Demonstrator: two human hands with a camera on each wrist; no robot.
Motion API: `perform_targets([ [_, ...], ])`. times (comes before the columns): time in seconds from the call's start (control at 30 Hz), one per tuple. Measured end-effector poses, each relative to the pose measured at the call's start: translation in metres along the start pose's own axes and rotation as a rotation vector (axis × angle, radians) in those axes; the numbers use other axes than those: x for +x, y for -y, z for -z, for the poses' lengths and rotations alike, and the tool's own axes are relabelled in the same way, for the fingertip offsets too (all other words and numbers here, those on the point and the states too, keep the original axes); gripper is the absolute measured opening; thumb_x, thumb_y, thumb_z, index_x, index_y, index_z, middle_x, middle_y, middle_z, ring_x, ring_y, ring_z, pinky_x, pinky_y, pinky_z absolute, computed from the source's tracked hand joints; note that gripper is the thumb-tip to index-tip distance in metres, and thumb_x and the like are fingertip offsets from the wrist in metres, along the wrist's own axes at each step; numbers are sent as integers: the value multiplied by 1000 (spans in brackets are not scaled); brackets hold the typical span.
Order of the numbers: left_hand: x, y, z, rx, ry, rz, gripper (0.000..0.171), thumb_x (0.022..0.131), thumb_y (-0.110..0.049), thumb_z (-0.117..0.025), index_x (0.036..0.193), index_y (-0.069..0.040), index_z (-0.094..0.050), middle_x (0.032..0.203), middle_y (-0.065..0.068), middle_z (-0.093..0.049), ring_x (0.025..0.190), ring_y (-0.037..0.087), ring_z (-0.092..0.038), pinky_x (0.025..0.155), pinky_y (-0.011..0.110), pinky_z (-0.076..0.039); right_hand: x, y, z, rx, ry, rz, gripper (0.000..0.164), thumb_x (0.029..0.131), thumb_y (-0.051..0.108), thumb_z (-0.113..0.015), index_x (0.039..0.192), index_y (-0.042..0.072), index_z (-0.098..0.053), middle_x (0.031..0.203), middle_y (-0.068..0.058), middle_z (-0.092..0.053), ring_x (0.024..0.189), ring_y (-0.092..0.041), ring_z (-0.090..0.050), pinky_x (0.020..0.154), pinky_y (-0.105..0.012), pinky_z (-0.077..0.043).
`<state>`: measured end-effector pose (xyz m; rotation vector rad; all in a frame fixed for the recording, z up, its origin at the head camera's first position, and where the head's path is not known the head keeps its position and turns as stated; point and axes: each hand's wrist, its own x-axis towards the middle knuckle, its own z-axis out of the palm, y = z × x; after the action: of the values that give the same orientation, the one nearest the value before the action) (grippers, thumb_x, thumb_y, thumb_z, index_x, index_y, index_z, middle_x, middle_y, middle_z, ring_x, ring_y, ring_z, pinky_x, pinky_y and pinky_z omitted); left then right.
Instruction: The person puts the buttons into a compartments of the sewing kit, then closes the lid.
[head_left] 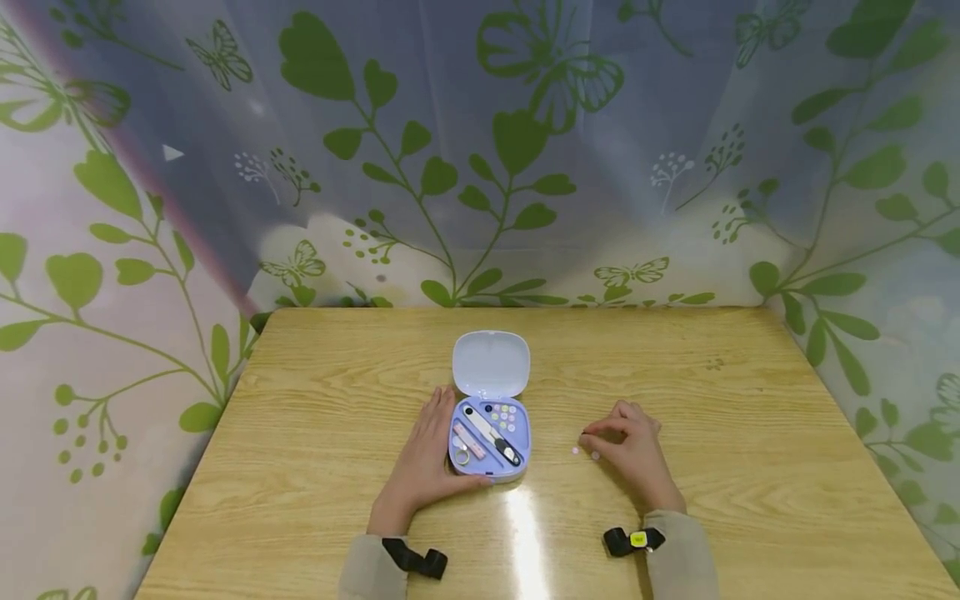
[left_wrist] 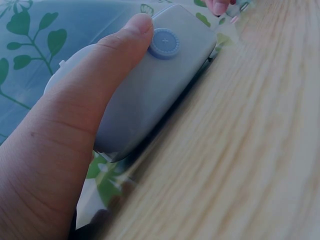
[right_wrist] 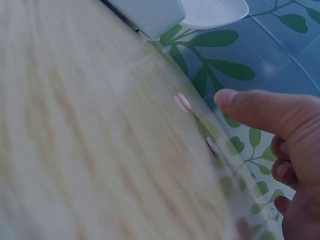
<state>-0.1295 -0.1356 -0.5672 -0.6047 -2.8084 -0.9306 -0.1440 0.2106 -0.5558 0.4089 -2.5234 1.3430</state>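
A lilac sewing box (head_left: 527, 433) stands on the table with its white lid (head_left: 491, 364) raised. My left hand (head_left: 427, 467) rests against its left side, fingers lying straight, while the thumb (left_wrist: 120, 42) presses the front beside a round blue knob (left_wrist: 165, 42). Inside lie several small buttons (head_left: 504, 417), a long white-and-black tool (head_left: 492, 436), a pink strip (head_left: 468, 441) and a gold-coloured ring (head_left: 462, 457). To the right, my right hand (head_left: 633, 442) pinches a small dark button-like piece (head_left: 582, 437) between thumb and index fingertip; the right wrist view hides it.
Two small pale buttons lie on the wooden table (head_left: 315, 400) below the right fingertips: a pinkish button (right_wrist: 183, 102) and a whitish button (right_wrist: 212, 145). A curtain (head_left: 450, 208) with green leaves and butterflies hangs behind the table and at both sides.
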Motion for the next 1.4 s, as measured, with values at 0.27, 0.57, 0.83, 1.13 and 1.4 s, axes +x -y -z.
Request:
perform_targets([
  [0.27,-1,-1,0,-12,10,9,141,61,-85,-69,160,-7,-5,166,11,-9,153,21,-1,124,42,-10,8,10,3,-29,-15,71,16,70,5,-89,79,15,-80,72,3,-42,73,-11,-32,74,-39,-11],
  [0.57,1,-1,0,-22,9,4,141,62,-84,-69,160,-6,-5,166,11,-9,153,22,-1,124,41,-9,21,25,-1,11,-60,179,19,66,-1,-89,77,10,-79,70,3,-40,71,-12,-30,75,-42,-11],
  [0.83,0,-1,-1,-26,2,6,141,61,-85,-69,160,-6,-5,166,12,-10,153,23,-3,124,43,-10,34,36,-8,-9,-41,199,16,68,3,-90,77,13,-80,70,3,-41,73,-12,-33,76,-44,-11],
  [1.13,-1,-3,0,-35,8,8,142,61,-84,-70,159,-5,-6,166,13,-10,153,25,-3,124,44,-10,45,47,-23,40,-18,208,15,69,5,-90,78,12,-81,69,-10,-40,73,-13,-33,77,-42,-12],
  [1.4,0,-3,2,-33,21,20,141,61,-83,-71,160,-7,-4,166,11,-8,153,22,0,124,43,-10,52,52,-39,44,25,205,14,70,6,-89,78,13,-81,70,-12,-38,76,-14,-34,78,-40,-13],
])
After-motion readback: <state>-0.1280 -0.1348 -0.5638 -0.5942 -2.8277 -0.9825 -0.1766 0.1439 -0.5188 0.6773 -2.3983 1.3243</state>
